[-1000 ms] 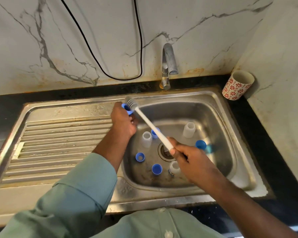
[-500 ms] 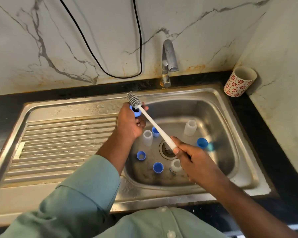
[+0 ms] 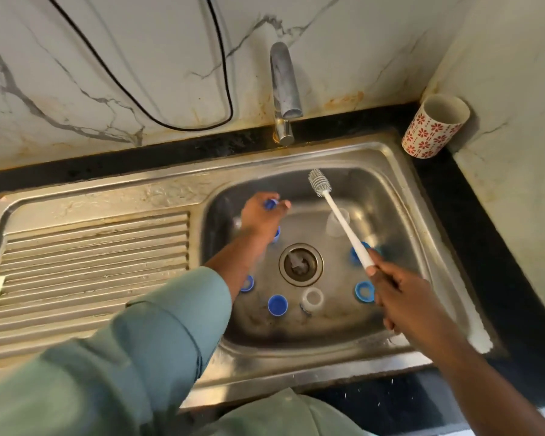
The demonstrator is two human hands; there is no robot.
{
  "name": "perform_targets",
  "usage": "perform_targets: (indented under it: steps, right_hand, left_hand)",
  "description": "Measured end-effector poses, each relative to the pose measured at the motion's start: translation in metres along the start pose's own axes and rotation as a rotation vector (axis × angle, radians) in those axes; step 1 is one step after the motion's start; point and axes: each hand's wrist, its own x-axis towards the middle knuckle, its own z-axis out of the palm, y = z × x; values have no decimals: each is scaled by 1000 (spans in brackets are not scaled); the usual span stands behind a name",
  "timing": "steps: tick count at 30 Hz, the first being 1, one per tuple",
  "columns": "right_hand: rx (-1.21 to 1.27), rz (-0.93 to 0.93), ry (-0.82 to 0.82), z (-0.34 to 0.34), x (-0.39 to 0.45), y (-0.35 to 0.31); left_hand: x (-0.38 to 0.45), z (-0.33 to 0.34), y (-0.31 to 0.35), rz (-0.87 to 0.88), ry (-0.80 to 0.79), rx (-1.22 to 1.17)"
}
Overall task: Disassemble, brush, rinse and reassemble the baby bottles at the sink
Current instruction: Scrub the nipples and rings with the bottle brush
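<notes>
1. Head view, the change: half a second ago the brush [image 3: 340, 221] had its bristles at the blue part [image 3: 270, 204] in the left hand [image 3: 260, 217]. Now the two are well apart: the brush is swung right, bristles up over the far side of the basin, and the left hand reaches down toward the far left of the sink [image 3: 400, 184].

2. Fingers: the left hand pinches the blue part between fingertips and thumb. The right hand [image 3: 400, 297] is curled round the low end of the brush handle.

3. Meaning, as a judgement: this part looks brushed and is about to be set down among the others. Brushing is midway; rinsing and reassembly are not begun, and no water runs from the tap [image 3: 285, 89].

4. Count, blue parts: six show. One is in the left hand, one peeks out under that hand [image 3: 277, 235], one lies by the forearm [image 3: 247, 284], one near the front [image 3: 277, 305], and two on the right [image 3: 357, 251] [image 3: 364, 291]. Which are caps and which are rings is unclear.

5. Count, clear bottles: two show, one behind the brush handle [image 3: 337, 223] and one at the front [image 3: 312, 298]. The left arm may hide more.

6. One brush, one drain [image 3: 301, 264], one patterned cup [image 3: 434, 127] on the counter.
</notes>
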Motion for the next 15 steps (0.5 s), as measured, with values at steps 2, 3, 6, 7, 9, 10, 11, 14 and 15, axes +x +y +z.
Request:
perform_targets:
  steps: [2,3,6,7,9,10,11,14,15]
  right_hand:
    - [5,11,11,-6,10,5]
    - [0,16,13,-9,16,8]
    - [-11,56,23,-17,28,13]
    - [-1,72,18,-19,32,14]
    - [39,95,10,-25,37,16]
    - [54,98,20,-27,39,16]
    - [67,103,33,-29,42,18]
    - [119,91,42,-35,47,22]
    - [141,76,43,-36,48,23]
  left_hand:
    - [16,22,-16,135,-154,335]
    - [26,34,-23,193,-220,484]
    - [49,58,-41,232,-355,725]
    - [55,62,-46,211,-365,727]
    - [66,70,-54,173,-333,673]
    - [67,71,-57,185,-284,655]
    - [65,76,-57,218,-232,651]
    - [32,90,-50,438,-250,626]
    - [16,95,-47,520,-354,638]
